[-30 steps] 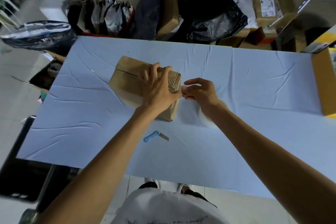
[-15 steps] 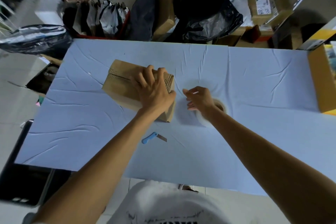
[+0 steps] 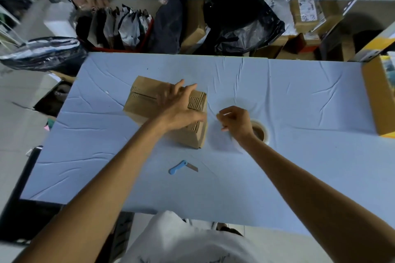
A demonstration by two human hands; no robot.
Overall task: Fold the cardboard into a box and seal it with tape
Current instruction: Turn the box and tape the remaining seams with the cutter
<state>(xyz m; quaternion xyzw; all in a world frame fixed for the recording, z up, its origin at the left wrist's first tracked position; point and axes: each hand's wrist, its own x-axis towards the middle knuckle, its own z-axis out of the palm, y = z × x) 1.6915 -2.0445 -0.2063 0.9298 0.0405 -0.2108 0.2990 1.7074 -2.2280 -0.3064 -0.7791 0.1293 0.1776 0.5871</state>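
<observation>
The brown cardboard box lies folded on the blue table cover, its flap seam running along the top. My left hand presses flat on the box's right end, fingers straight and the thumb lying along the top right edge. Just right of the box, my right hand hovers over the cover with its fingers curled, and I see nothing held in them. The roll of clear tape lies flat on the table right behind that wrist, partly hidden by it.
A small blue-handled knife lies open on the cover near me, below the box. A yellow-brown carton stands at the table's right edge. Shelves with black bags and parcels run behind the table.
My right hand has drawn back from the box's right edge, down and to the right toward the tape roll. My left hand stays pressed on the box, which has barely shifted.
</observation>
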